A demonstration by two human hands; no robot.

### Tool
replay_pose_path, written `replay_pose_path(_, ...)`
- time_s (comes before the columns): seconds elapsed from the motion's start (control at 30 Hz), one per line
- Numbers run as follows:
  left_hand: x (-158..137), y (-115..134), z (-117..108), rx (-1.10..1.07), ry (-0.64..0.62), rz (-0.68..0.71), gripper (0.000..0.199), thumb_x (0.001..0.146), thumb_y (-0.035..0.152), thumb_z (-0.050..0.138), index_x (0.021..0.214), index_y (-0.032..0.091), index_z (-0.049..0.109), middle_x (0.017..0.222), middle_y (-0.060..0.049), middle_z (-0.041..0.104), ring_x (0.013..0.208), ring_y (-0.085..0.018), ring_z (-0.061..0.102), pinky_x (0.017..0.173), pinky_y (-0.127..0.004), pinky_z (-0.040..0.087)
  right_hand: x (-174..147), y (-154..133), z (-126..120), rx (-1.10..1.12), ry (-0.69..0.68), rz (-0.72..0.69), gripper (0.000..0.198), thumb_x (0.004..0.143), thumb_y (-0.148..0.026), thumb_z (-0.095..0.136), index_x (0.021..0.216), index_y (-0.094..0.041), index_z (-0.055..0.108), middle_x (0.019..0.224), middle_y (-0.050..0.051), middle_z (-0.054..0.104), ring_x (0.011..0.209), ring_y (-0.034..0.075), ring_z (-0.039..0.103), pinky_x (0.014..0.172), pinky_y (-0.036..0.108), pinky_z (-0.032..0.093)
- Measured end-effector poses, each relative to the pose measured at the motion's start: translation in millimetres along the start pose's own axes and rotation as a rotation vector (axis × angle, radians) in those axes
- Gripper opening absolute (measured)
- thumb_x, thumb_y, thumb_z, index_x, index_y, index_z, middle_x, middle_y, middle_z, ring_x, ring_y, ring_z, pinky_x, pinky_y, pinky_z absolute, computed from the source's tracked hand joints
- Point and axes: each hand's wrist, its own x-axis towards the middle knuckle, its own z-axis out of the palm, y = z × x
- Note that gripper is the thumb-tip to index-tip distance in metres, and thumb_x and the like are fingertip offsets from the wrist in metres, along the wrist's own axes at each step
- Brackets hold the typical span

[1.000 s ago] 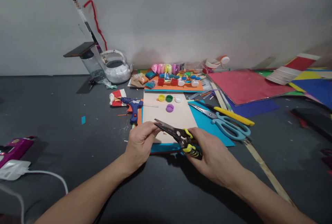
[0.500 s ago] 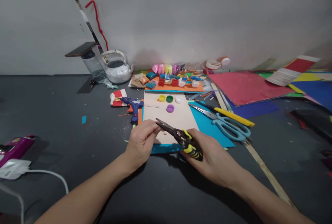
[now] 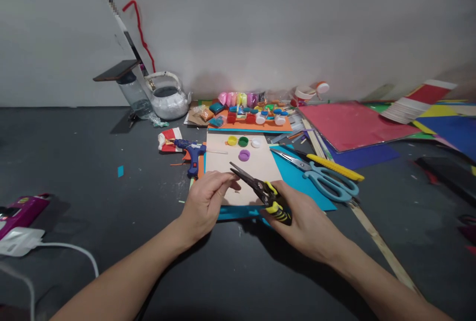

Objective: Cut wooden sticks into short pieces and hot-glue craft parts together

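Note:
My right hand (image 3: 303,217) is wrapped round snips (image 3: 266,194) with black and yellow handles. Their long dark blades point up and left, slightly apart at the tips. Beside the tips is my left hand (image 3: 208,199), its thumb and fingers pressed together; anything in the pinch is too small or hidden to name. Both hands are over a cream sheet (image 3: 226,167) that lies on blue paper (image 3: 238,213). On the cream sheet sit a yellow cap (image 3: 232,141), a green cap (image 3: 243,141), a white cap (image 3: 256,143) and a purple cap (image 3: 244,155).
A blue glue gun (image 3: 191,153) lies to the left. Large scissors (image 3: 327,179), a yellow cutter (image 3: 336,167) and a wooden strip (image 3: 386,246) are at the right. Behind stand paint pots (image 3: 256,117), a silver kettle (image 3: 169,102) and coloured sheets (image 3: 357,122).
The snips and my right hand have shifted slightly, the tips moving a little right and up. My left fingertips reach slightly farther right.

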Motion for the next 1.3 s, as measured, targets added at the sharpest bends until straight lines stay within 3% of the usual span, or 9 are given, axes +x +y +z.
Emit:
replay_pose_path(0.17, -1.0, -2.3, -0.7, 0.004, -0.048, -0.036, 0.031, 0.097, 0.023, 0.037, 0.072, 0.017, 0.056, 0.073, -0.002, 0.057, 0.069, -0.012, 0.054, 0.066, -0.023, 0.043, -0.1, 3.6, -1.1, -0.018, -0.025, -0.037, 0.028, 0.08, -0.025, 0.059, 0.105, -0.019, 0.051, 0.096, 0.009, 0.063, 0.085, 0.023, 0.059, 0.068, 0.03, 0.042)
replay_pose_path(0.4, 2.8, 1.8, -3.9, -0.17, -0.109, -0.142, 0.029, 0.094, 0.028, 0.041, 0.074, 0.017, 0.058, 0.07, -0.002, 0.058, 0.062, -0.011, 0.05, 0.056, -0.022, 0.041, -1.4, 4.6, -4.0, -0.033, -0.043, -0.042, 0.026, 0.078, -0.025, 0.059, 0.102, -0.018, 0.052, 0.093, 0.009, 0.063, 0.08, 0.023, 0.058, 0.065, 0.03, 0.042)
replay_pose_path(0.6, 0.8, 0.2, -0.8, -0.127, -0.043, -0.114, 0.025, 0.093, 0.022, 0.042, 0.075, 0.017, 0.059, 0.071, -0.001, 0.06, 0.064, -0.011, 0.053, 0.06, -0.022, 0.042, -3.8, 0.5, -0.1, -0.07, -0.057, 0.008, 0.01, 0.082, -0.026, 0.055, 0.087, -0.021, 0.048, 0.077, 0.004, 0.062, 0.064, 0.019, 0.054, 0.055, 0.027, 0.033)
replay_pose_path(0.77, -0.8, -3.7, 0.7, -0.152, 0.064, -0.132, 0.018, 0.092, 0.023, 0.048, 0.087, 0.016, 0.064, 0.07, 0.0, 0.061, 0.066, -0.011, 0.056, 0.066, -0.023, 0.045, -3.0, -5.7, 3.2, 0.025, -0.062, 0.054, 0.015, 0.086, -0.033, 0.054, 0.09, -0.021, 0.047, 0.083, 0.005, 0.063, 0.072, 0.02, 0.057, 0.059, 0.027, 0.036)
replay_pose_path(0.93, -0.6, -4.3, -1.6, -0.152, 0.033, -0.132, 0.023, 0.093, 0.022, 0.046, 0.078, 0.017, 0.062, 0.077, -0.002, 0.062, 0.073, -0.012, 0.058, 0.066, -0.022, 0.045, -2.7, -7.1, 1.7, 0.002, -0.089, 0.043, 0.015, 0.083, -0.029, 0.058, 0.09, -0.021, 0.047, 0.085, 0.005, 0.062, 0.074, 0.021, 0.057, 0.061, 0.028, 0.037)
replay_pose_path(1.1, 0.4, -5.8, -1.9, -0.089, 0.033, -0.067, 0.023, 0.093, 0.019, 0.047, 0.078, 0.017, 0.063, 0.078, -0.002, 0.064, 0.075, -0.012, 0.059, 0.071, -0.023, 0.045, -4.3, -2.4, 1.5, -0.046, -0.089, 0.043, 0.013, 0.083, -0.028, 0.055, 0.09, -0.021, 0.047, 0.083, 0.005, 0.062, 0.071, 0.02, 0.056, 0.058, 0.027, 0.034)
replay_pose_path(1.3, 0.3, -2.9, 0.8, -0.073, 0.046, -0.085, 0.022, 0.092, 0.019, 0.049, 0.081, 0.017, 0.068, 0.082, -0.003, 0.071, 0.077, -0.012, 0.064, 0.072, -0.022, 0.048, -5.9, 0.3, 3.4, -0.132, -0.074, 0.068, 0.011, 0.083, -0.028, 0.053, 0.087, -0.021, 0.046, 0.075, 0.004, 0.061, 0.063, 0.02, 0.054, 0.054, 0.027, 0.028)
